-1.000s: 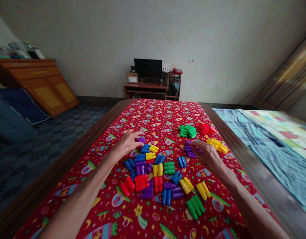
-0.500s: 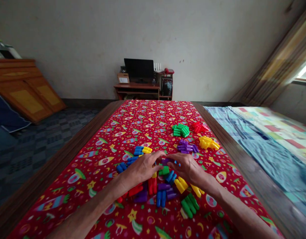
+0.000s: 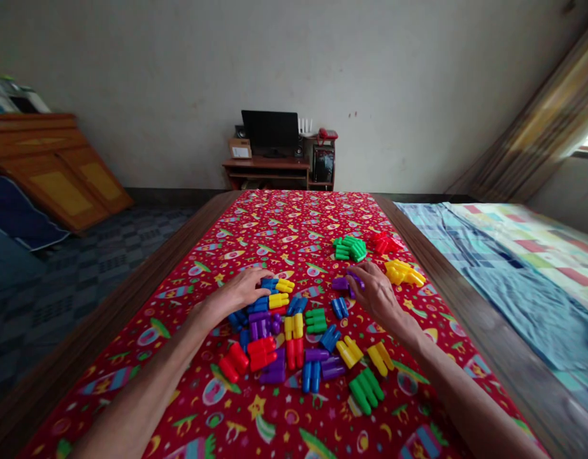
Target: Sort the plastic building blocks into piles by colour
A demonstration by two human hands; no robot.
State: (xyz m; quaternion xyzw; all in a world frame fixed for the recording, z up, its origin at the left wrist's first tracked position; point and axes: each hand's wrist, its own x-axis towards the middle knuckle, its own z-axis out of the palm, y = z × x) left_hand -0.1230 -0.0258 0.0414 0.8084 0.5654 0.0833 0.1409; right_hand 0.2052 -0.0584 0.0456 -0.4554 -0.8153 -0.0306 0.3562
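Note:
My left hand (image 3: pixel 239 291) closes its thumb and fingers on a blue toy block (image 3: pixel 269 284), which lies end to end with a yellow block (image 3: pixel 286 286). My right hand (image 3: pixel 376 292) curls over the purple blocks (image 3: pixel 340 284) farther out on the right, its fingers closed on a purple one and covering part of the group. Between my hands lie mixed blocks, among them a green block (image 3: pixel 315 320), a red block (image 3: pixel 262 354) and a loose blue block (image 3: pixel 340 308).
Beyond my right hand sit piles of green blocks (image 3: pixel 351 248), red blocks (image 3: pixel 385 243) and yellow blocks (image 3: pixel 403 273). A red patterned cloth (image 3: pixel 179 408) covers the table. A bed (image 3: pixel 523 280) stands along the right side, and a desk with a monitor (image 3: pixel 269 132) stands against the wall.
My hands have parted from the middle of the blocks. The left has gone left to the blue block; the right has moved right and farther out, with purple, onto the purple group.

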